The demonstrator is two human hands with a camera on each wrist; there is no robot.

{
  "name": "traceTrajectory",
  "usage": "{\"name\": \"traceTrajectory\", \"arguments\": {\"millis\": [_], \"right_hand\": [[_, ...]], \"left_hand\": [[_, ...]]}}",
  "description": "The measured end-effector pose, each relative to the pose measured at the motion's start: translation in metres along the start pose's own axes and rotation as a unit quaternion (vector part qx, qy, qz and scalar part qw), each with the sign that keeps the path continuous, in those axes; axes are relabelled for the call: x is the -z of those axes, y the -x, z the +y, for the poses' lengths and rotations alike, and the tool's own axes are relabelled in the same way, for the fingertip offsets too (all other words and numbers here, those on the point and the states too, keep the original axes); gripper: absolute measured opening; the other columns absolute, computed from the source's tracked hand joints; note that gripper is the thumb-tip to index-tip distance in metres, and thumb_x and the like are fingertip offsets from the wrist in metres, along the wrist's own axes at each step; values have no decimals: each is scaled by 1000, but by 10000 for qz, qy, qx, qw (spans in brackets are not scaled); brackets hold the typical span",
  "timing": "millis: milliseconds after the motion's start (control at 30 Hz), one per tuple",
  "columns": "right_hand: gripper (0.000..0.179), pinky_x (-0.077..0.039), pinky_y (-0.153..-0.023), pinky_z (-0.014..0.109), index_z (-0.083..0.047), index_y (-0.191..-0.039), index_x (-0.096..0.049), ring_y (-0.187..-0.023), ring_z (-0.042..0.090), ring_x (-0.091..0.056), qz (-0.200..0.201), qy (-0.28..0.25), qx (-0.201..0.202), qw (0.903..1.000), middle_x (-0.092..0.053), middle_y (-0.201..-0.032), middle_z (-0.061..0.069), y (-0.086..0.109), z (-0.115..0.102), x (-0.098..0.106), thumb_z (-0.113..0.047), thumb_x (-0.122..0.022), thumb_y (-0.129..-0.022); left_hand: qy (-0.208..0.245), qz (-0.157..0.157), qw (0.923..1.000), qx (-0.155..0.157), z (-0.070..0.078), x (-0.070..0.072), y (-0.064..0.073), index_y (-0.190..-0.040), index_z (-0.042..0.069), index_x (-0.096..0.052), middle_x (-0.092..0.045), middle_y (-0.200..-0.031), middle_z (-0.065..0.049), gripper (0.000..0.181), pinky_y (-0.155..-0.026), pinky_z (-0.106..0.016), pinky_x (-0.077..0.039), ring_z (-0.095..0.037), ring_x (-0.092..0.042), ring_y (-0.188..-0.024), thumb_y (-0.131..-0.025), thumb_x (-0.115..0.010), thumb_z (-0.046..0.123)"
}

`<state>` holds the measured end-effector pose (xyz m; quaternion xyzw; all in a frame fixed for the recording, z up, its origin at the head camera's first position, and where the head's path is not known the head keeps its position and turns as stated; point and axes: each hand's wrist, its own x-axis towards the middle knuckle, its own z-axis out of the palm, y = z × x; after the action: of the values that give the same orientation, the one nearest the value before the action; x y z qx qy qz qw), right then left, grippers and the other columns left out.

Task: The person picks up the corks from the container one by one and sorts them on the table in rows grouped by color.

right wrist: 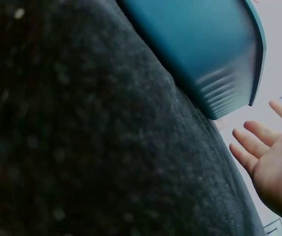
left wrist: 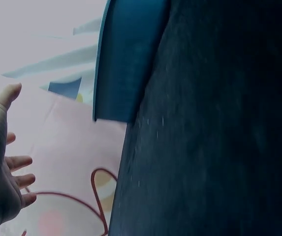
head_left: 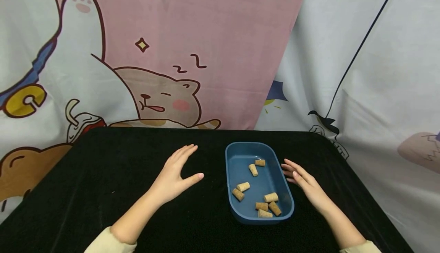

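Note:
A blue rectangular bin (head_left: 236, 206) with rounded corners stands on the black cloth, right of the middle in the head view. Several corks (head_left: 243, 186) lie scattered on its floor, some pale and some darker brown. To the bin's left, my left hand (head_left: 173, 179) is held with fingers straight and thumb spread, a gap away from the wall. My right hand (head_left: 308, 186) is close by the bin's right rim, its fingers loosely extended and pointing toward it. Neither hand holds anything. In the right wrist view the bin's ribbed outer wall (right wrist: 224, 86) shows beyond the fingers.
Black cloth (head_left: 113, 184) covers the table around the bin. Behind it hangs a curtain (head_left: 233, 54) printed with cartoon animals, its pink part at the left and white folds at the right. The table's far edge runs just behind the bin.

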<state>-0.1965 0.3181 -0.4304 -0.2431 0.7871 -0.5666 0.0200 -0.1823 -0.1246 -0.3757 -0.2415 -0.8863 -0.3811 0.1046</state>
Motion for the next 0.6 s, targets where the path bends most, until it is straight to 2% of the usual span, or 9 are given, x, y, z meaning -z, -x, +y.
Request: {"name": "traceTrajectory", "arguments": {"millis": [200, 367, 600], "right_hand": [[48, -41, -96, 24, 1, -150, -15, -123, 11, -48, -259, -733, -197, 9968, -18, -144, 40, 0, 0, -6, -16, -24, -106], [49, -40, -96, 22, -1, -151, -15, -121, 6, -48, -246, -817, -495, 9951, -16, -147, 37, -1, -1, -10, -17, -26, -106], [50, -40, -95, 21, -3, -152, -15, -119, 0, -47, -218, -732, -621, 9951, -16, -148, 36, 0, 3, -11, -17, -29, -106]], "left_hand": [[316, 69, 9994, 119, 15, -20, -13, -147, 29, -35, -33, -150, -1, 79, -103, -56, -31, -25, -31, -136, -80, -72, 51], [591, -12, 9980, 223, 27, -34, -24, -146, 30, -37, -36, -148, 1, 82, -102, -52, -34, -21, -33, -134, -77, -76, 49], [758, -266, 9966, 205, 40, -52, -38, -146, 27, -38, -38, -147, -2, 83, -101, -52, -35, -24, -35, -133, -76, -77, 49]]}}
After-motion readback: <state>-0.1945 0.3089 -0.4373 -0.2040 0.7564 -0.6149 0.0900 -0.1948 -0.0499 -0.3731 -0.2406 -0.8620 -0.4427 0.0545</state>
